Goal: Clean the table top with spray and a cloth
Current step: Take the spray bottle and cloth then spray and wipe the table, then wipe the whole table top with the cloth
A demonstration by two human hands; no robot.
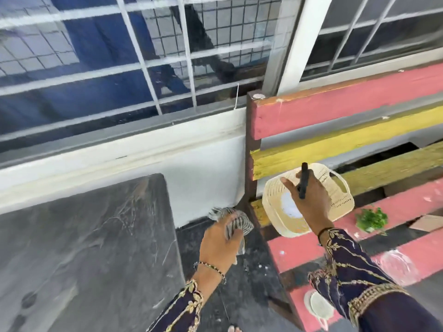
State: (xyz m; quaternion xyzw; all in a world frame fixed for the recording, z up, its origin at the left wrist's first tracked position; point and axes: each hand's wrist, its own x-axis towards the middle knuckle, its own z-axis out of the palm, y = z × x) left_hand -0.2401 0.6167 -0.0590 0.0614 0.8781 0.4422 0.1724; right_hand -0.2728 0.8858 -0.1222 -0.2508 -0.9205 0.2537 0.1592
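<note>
The grey stone table top (pixel 79 248) fills the lower left and looks dusty and scratched. My left hand (pixel 220 245) grips a bunched grey-and-white striped cloth (pixel 236 222) just past the table's right edge, above the dark floor. My right hand (pixel 311 202) reaches over a cream plastic basket (pixel 340 195) standing on the slatted bench. It holds what looks like the spray bottle (pixel 303 180): a slim black head sticks up between the fingers. A white body shows under the hand, inside the basket.
A bench of pink and yellow slats (pixel 347 111) stands at the right. On it lie green leaves (pixel 371 219), a piece of cardboard (pixel 426 222), a clear glass dish (pixel 395 267) and a white cup (pixel 318 305). A white wall ledge and barred windows (pixel 143 68) lie behind.
</note>
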